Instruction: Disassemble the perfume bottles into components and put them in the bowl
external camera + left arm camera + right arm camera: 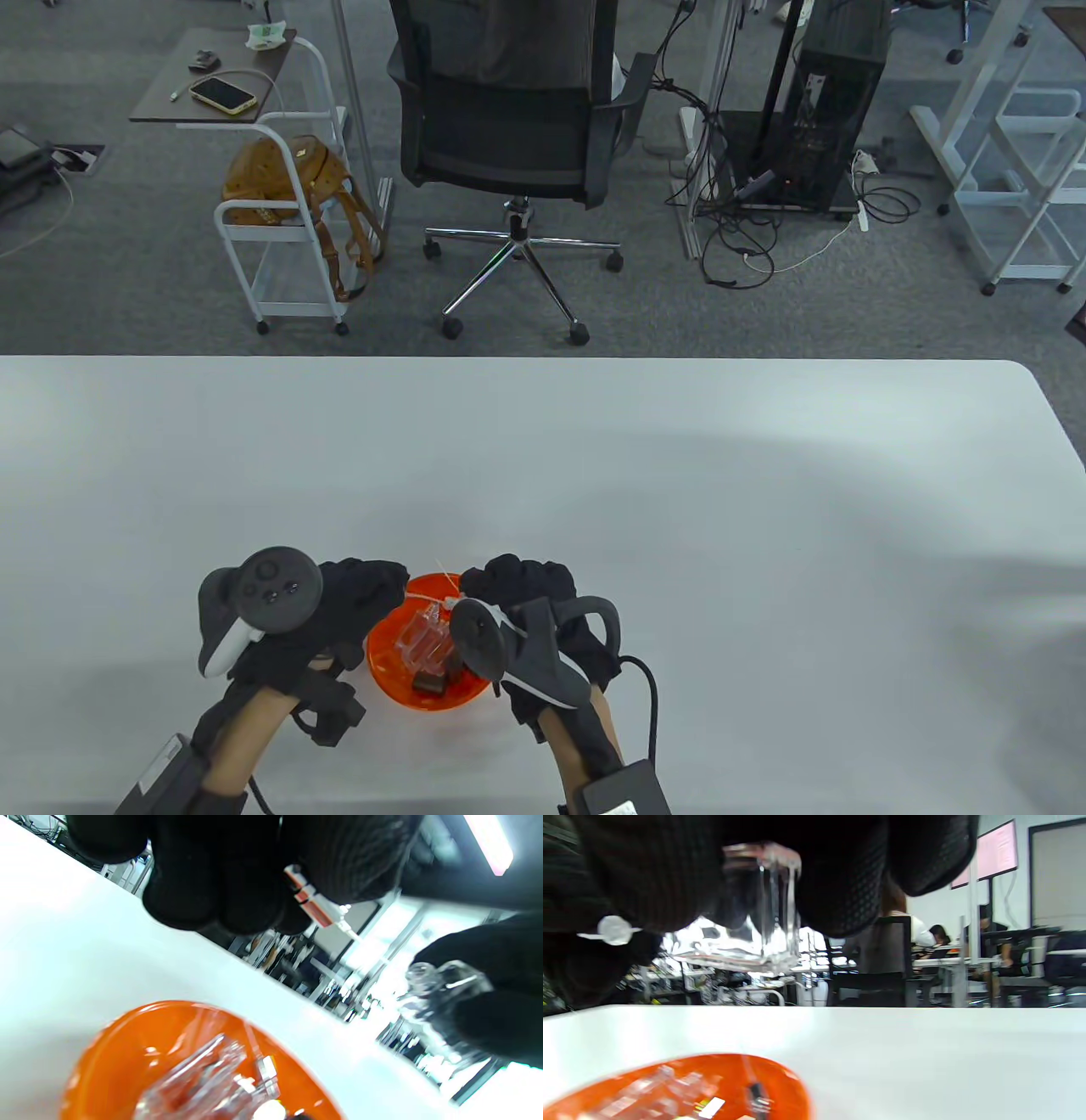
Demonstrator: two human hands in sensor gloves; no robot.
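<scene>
An orange bowl (pixel 386 679) stands near the table's front edge, with clear glass bottles (pixel 424 641) and a dark cap (pixel 430 682) inside. Above its far rim my left hand (pixel 382 586) pinches a white spray pump (pixel 316 905) whose thin tube points toward my right hand. My right hand (pixel 509 581) grips a clear square glass bottle (pixel 755 908), its open neck (pixel 418 974) facing the pump. Pump and bottle are apart, both held just above the bowl (pixel 780 1077). In the left wrist view the bowl (pixel 123 1052) lies below my fingers.
The white table (pixel 679 509) stretches wide beyond and to the right of the bowl. Past its far edge stand an office chair (pixel 509 110), a white cart with a brown bag (pixel 284 182) and a computer tower (pixel 836 102).
</scene>
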